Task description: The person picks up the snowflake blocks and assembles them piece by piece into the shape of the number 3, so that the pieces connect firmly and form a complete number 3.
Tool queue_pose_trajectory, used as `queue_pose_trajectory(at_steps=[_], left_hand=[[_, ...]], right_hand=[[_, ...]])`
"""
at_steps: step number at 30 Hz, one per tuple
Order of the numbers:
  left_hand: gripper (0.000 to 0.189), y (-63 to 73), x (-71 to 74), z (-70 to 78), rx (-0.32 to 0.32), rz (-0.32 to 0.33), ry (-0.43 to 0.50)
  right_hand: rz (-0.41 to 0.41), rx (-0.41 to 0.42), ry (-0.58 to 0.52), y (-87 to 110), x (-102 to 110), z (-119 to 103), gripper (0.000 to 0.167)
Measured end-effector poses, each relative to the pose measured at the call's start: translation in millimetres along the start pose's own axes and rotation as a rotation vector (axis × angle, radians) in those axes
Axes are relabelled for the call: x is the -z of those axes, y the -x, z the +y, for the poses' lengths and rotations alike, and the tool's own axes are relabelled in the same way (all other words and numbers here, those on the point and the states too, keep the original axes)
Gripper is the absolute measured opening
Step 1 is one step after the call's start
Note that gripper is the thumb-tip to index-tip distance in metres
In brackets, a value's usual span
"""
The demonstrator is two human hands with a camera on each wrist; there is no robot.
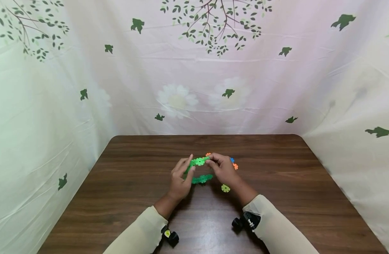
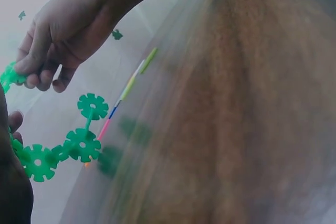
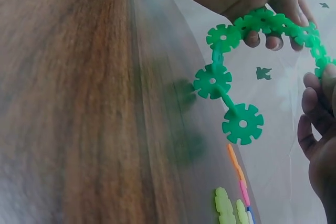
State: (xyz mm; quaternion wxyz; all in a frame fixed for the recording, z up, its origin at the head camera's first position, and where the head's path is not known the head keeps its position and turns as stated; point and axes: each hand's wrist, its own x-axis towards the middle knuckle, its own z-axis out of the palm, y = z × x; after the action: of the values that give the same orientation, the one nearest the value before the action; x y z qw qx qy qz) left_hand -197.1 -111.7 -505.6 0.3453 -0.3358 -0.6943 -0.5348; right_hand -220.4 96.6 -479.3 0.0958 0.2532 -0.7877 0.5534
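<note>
A curved chain of green notched plastic discs point(image 1: 199, 161) is held up over the table between both hands. My left hand point(image 1: 180, 181) holds the chain along its bend; in the right wrist view, its fingertips point(image 3: 274, 42) show beneath the discs. At one end, my right hand point(image 1: 225, 170) pinches a disc between thumb and fingers, seen also in the left wrist view as a hand point(image 2: 68, 30) gripping a green disc point(image 2: 11, 77). The other end hangs free, with a last disc point(image 3: 243, 124) lowest in the right wrist view.
On the brown wooden table point(image 1: 134, 197), a yellow-green disc point(image 1: 225, 188) lies beside my right forearm. Orange discs point(image 1: 235, 166) and a blue disc point(image 1: 232, 160) lie beyond the right hand, partly hidden by it. A printed curtain point(image 1: 194, 120) hangs behind the table.
</note>
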Motion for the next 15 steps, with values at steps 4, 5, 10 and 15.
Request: queue_pose_trajectory(at_steps=[4, 5, 10, 15], left_hand=[[0.045, -2.8, 0.6, 2.3, -0.026, -0.003, 0.007], [0.044, -3.4, 0.8, 2.9, -0.029, -0.010, 0.011], [0.037, -6.0, 4.1, 8.2, 0.037, -0.057, 0.119], [0.031, -9.3, 11.1, 14.6, 0.139, -0.105, 0.224]], right_hand=[[-0.019, -0.029, -0.046, -0.8, 2, -2, 0.013], [-0.022, -0.035, -0.057, -0.8, 3, -2, 0.013], [-0.047, -0.050, -0.108, -0.7, 6, -4, 0.016], [-0.070, -0.070, -0.151, -2.2, 8, -5, 0.019]])
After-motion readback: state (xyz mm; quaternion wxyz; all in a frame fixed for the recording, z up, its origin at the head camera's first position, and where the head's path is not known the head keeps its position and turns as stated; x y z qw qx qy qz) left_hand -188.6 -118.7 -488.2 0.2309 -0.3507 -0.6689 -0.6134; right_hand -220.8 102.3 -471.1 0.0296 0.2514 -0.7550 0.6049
